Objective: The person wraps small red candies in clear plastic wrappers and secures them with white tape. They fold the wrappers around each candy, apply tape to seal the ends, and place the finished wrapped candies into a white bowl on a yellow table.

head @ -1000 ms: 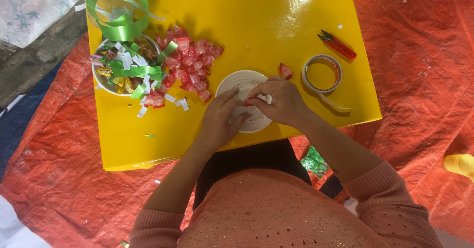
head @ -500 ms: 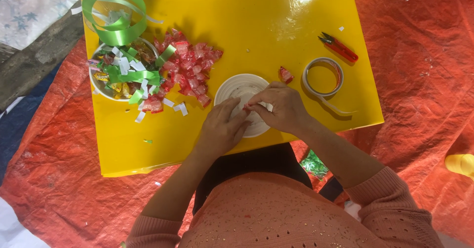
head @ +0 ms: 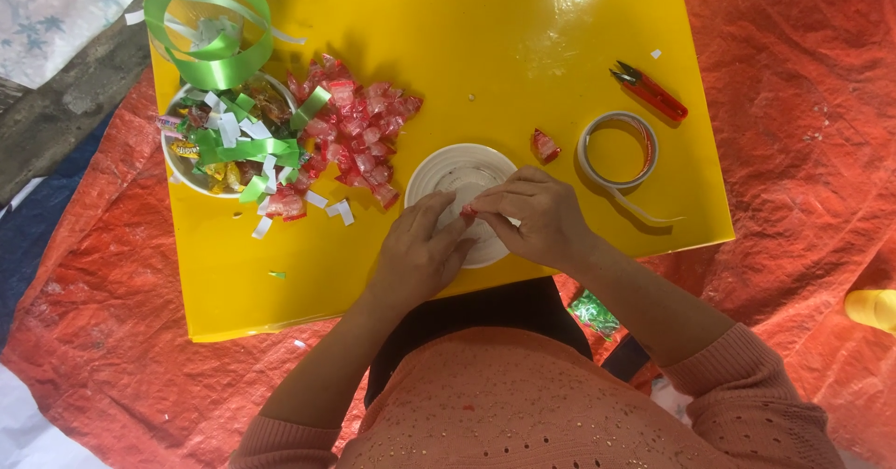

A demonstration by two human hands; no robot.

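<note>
Both hands meet over a white round dish (head: 446, 172) near the front of a yellow table (head: 523, 68). My right hand (head: 539, 215) pinches a small red wrapped piece (head: 469, 211) at its fingertips. My left hand (head: 418, 254) rests on the dish's near edge, its fingers touching the same piece. A heap of red wrapped candies (head: 359, 128) lies just left of the dish. One single red candy (head: 544, 145) lies to its right.
A bowl (head: 191, 172) of mixed candies with green and white ribbon scraps stands at the left, with a green ribbon coil (head: 207, 23) behind it. A tape roll (head: 617, 150) and red snips (head: 651, 93) lie at the right. Orange tarp (head: 803, 152) surrounds the table.
The right hand's fingers now show a red piece where a white scrap was seen before. Both hands stay over the dish, shifted slightly.
</note>
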